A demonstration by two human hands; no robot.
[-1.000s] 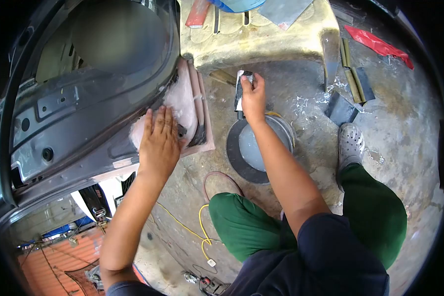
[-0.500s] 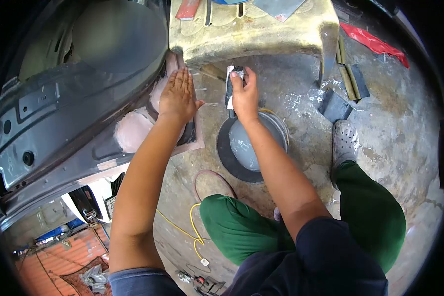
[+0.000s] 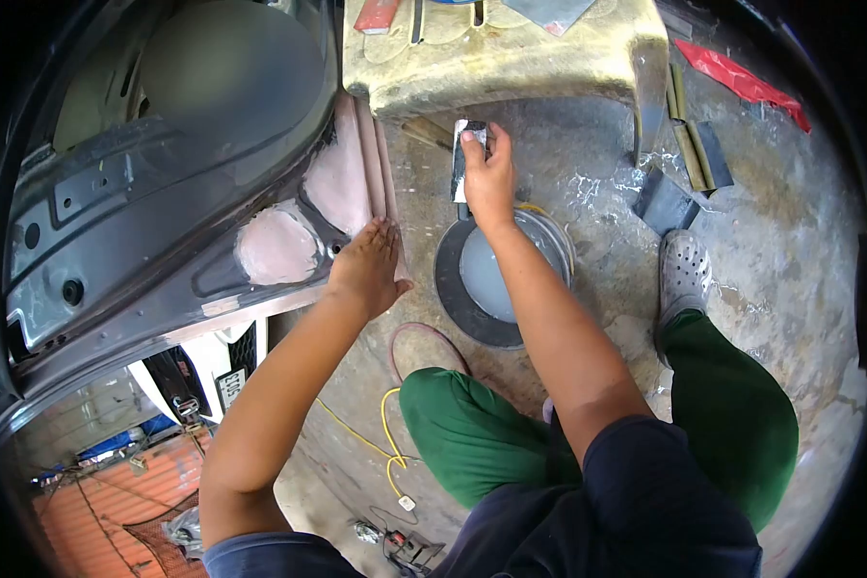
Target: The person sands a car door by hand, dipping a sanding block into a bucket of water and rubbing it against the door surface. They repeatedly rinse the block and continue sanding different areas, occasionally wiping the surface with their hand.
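My left hand [image 3: 368, 265] lies flat, fingers stretched, on the lower corner of a grey car body panel [image 3: 154, 226], where pale pink filler covers the edge. A round filler patch [image 3: 277, 245] and a larger filler area [image 3: 339, 178] show beside and above it. My right hand [image 3: 489, 183] grips a sanding block [image 3: 460, 178], dark with whitish smears, thumb on its face. The block is held away from the panel. Below that hand stands a dark bucket [image 3: 450, 294] of cloudy grey water [image 3: 491, 279], partly covered by my forearm.
A worn yellowish plastic stool [image 3: 511, 72] stands ahead, carrying a red block [image 3: 376, 15] and a grey sheet [image 3: 552, 13]. Dark sheets [image 3: 667, 202] and a red wrapper [image 3: 742, 75] lie on the right floor. A yellow cord [image 3: 387, 424] runs near my knee.
My left hand has slid down the panel's edge toward me, uncovering the upper filler area. My right hand still holds the sanding block above the bucket. The whole view has shifted slightly.
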